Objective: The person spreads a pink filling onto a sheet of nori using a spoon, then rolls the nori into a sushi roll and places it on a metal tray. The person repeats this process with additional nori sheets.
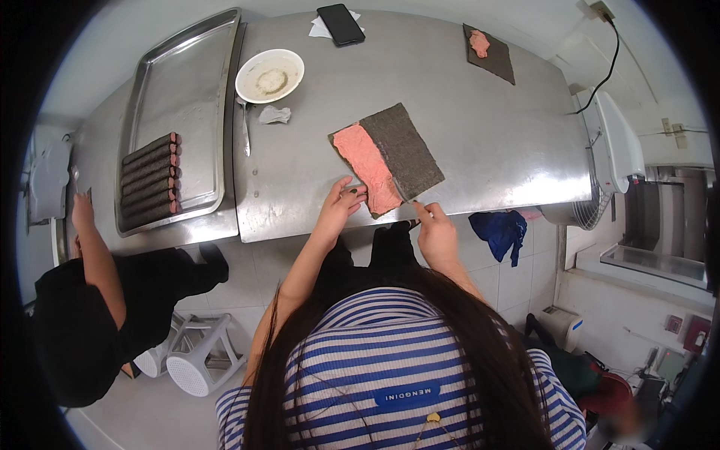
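Observation:
A dark seaweed sheet (410, 150) lies slantwise on the steel table, near its front edge. Pink paste (363, 154) covers a wide band along its left side. My left hand (341, 208) is by the lower left edge of the sheet, fingers apart and partly bent, their tips close to the paste. In my right hand (436, 229) is a thin metal utensil (406, 199), gripped at the sheet's lower edge. Its tip reaches the border between paste and bare seaweed; whether it is a knife or a spoon handle I cannot tell.
At left, a metal tray (225, 112) holds several seaweed rolls (150, 184). Near it are a white bowl (289, 90), spoon (245, 135) and crumpled tissue (274, 115). A phone (341, 25) and another pasted seaweed sheet (501, 64) lie farther back. Another person's arm (101, 262) is at far left.

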### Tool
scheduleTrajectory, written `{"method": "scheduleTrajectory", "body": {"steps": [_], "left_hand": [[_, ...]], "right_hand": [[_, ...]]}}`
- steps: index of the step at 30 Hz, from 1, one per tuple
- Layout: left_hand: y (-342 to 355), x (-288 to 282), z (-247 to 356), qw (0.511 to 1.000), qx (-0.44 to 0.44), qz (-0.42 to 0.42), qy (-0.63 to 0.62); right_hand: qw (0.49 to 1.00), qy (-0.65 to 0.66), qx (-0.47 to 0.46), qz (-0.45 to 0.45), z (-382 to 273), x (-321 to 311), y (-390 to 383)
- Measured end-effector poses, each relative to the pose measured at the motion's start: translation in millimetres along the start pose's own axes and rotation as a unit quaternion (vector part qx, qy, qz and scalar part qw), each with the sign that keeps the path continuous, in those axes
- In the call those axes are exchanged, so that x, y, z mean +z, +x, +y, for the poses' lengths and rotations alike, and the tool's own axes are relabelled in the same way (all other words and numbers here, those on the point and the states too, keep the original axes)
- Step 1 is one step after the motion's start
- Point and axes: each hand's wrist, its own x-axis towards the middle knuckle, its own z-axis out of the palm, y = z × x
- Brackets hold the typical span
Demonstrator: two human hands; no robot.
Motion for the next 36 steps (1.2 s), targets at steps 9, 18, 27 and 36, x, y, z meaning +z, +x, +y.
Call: {"method": "scheduleTrajectory", "body": {"steps": [9,18,27,36], "left_hand": [[5,-6,-8,0.999,-0.023,-0.011,-0.039],[1,-2,-9,0.997,-0.020,-0.015,-0.080],[3,-4,-13,0.997,-0.026,-0.016,-0.068],[0,-2,-9,0.997,-0.033,-0.008,-0.063]], "right_hand": [[0.996,0.075,-0.040,-0.031,-16,1,0],[0.993,-0.085,-0.069,-0.036,-20,29,7],[0.997,0.038,-0.030,-0.056,-20,4,36],[0.991,0.055,-0.092,-0.075,-23,10,41]]}}
